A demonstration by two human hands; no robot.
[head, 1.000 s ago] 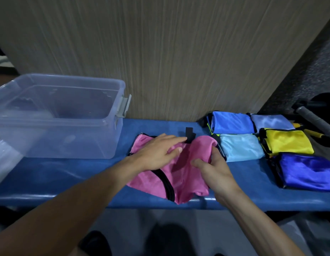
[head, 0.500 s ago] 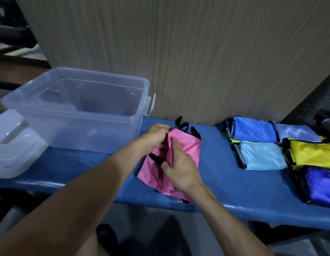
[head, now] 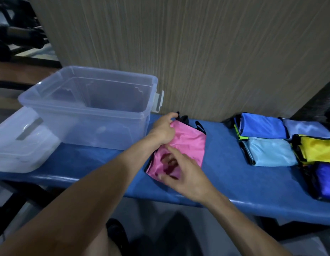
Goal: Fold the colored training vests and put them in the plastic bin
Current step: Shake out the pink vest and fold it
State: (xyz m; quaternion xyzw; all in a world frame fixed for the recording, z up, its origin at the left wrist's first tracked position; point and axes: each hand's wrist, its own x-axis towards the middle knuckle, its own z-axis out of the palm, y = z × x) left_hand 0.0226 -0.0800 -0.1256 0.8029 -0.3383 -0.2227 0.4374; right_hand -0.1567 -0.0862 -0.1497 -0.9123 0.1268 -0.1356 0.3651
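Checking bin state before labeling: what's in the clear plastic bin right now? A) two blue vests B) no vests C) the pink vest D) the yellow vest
B: the clear plastic bin shows no vests through its walls; the pink vest lies on the blue bench under both hands, and the yellow vest sits folded at the right.

left hand (head: 165, 131): reaching forward, fingers curled, pinching the far left edge of the pink vest (head: 188, 139)
right hand (head: 186, 174): lower, fingers spread and relaxed, blurry, over the near part
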